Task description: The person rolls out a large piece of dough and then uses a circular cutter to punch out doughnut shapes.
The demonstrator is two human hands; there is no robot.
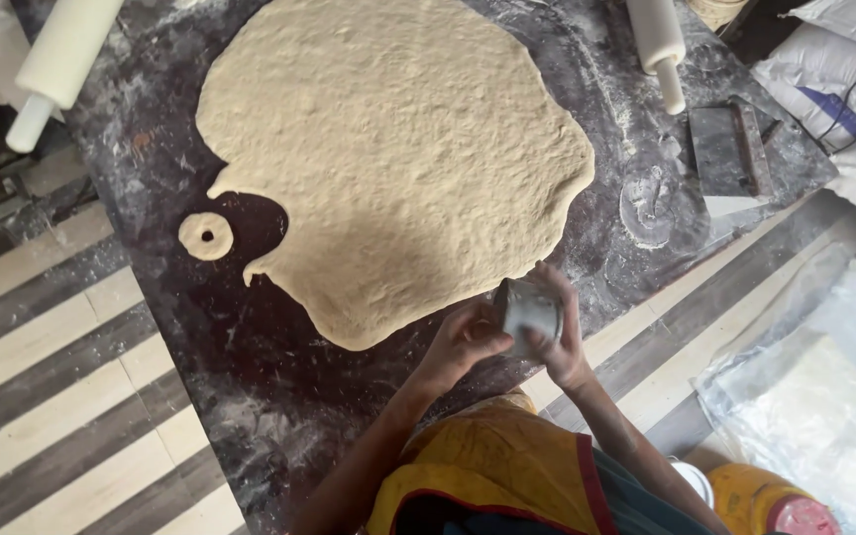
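Observation:
A round metal cutter (527, 312) is held between my two hands just off the near edge of a large rolled-out sheet of pale dough (388, 149). My left hand (463, 342) grips its left side and my right hand (562, 347) wraps its right side. The dough covers most of a dark, floured stone worktop (250, 386). A bite-shaped gap is cut from the sheet's left edge. Beside that gap lies a small ring of dough (206, 236) with a hole in its middle.
Two white rolling pins lie at the far left (61, 59) and far right (661, 45). A flat metal scraper (730, 149) and a flour patch (646, 203) sit on the right. White sacks (844, 69), a plastic sheet (824, 396) and a yellow container (755, 500) flank the top; striped floor (42, 396) lies left.

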